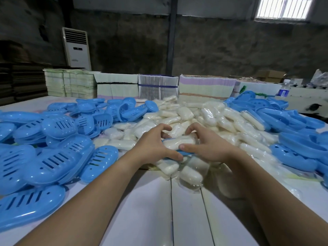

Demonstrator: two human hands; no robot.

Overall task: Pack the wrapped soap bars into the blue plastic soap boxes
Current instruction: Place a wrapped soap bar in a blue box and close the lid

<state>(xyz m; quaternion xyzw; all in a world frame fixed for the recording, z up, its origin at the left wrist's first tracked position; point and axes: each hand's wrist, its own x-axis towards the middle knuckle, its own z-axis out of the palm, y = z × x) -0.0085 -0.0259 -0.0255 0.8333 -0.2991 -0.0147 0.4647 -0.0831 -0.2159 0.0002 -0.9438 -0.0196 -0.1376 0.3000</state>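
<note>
A white wrapped soap bar (178,142) lies in a blue plastic soap box base (186,153), held above the soap pile in the middle of the table. My left hand (154,144) grips the left end of the box, thumb under its near rim. My right hand (205,144) grips the right end, thumb on the near edge beside the soap. Behind and below them spreads a heap of wrapped soap bars (195,114). Slotted blue lids (53,157) are piled at the left; blue box bases (292,125) are piled at the right.
Stacks of flat printed cartons (159,86) line the back of the white table (150,210). A water bottle (284,90) stands at the far right. A white standing air conditioner (77,48) is against the far wall. Two thin seams run along the near tabletop.
</note>
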